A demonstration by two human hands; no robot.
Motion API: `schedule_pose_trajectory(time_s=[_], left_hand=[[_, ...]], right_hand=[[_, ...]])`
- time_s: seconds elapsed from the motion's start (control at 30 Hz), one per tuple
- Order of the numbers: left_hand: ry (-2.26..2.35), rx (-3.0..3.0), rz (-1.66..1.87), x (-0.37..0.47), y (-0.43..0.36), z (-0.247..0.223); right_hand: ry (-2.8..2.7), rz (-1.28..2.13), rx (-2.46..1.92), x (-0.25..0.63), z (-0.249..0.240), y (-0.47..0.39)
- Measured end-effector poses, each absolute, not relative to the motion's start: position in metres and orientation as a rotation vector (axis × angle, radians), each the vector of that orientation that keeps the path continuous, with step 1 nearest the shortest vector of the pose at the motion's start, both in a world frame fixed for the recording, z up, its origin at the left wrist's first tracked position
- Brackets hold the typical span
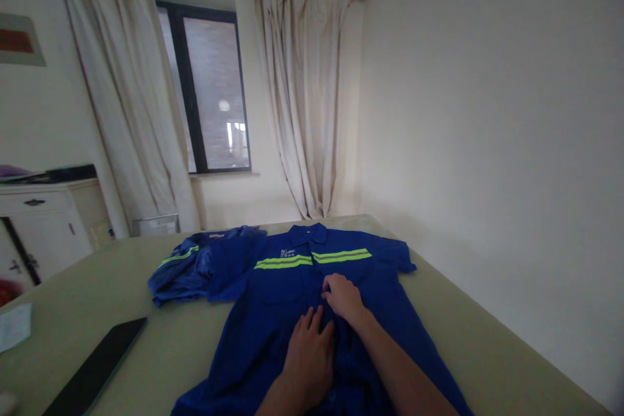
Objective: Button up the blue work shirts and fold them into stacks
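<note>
A blue short-sleeved work shirt with yellow-green reflective stripes lies spread front side up before me, its collar pointing away. My left hand rests on the lower middle of the shirt, palm down with the fingers spread. Farther up, beside the front placket, my right hand is curled, with thumb and fingers pinched at the cloth just below the chest stripe. Its fingertips touch the shirt's front edge.
The shirt lies on a greenish table. Left of it sits a crumpled blue garment with a similar stripe. A dark flat slab and a pale paper lie at the left. A wall borders the table's right side.
</note>
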State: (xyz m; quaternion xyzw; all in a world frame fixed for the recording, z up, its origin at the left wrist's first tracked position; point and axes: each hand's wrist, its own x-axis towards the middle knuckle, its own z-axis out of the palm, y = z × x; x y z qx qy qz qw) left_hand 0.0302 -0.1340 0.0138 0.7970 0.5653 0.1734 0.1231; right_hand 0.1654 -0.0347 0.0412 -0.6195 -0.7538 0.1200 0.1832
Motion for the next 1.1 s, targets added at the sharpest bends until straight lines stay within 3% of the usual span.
schedule_pose_trajectory(time_s=[0.23, 0.4, 0.87, 1.1], left_hand=[[1.828, 2.095, 0.468, 0.021, -0.095, 0.049], [2.052, 1.912, 0.666, 0.038, -0.054, 0.039], [1.636, 1.822, 0.999, 0.011, -0.028, 0.004], [1.612, 2.056, 0.915, 0.016, -0.034, 0.004]], right_hand=[[-2.144, 0.364, -1.519, 0.168, 0.021, -0.045], [-2.066, 0.358, -1.534, 0.17, 0.019, -0.043], [-2.006, 0.41, -1.396, 0.163, 0.019, -0.04], [-1.746, 0.461, -1.455, 0.173, 0.013, -0.027]])
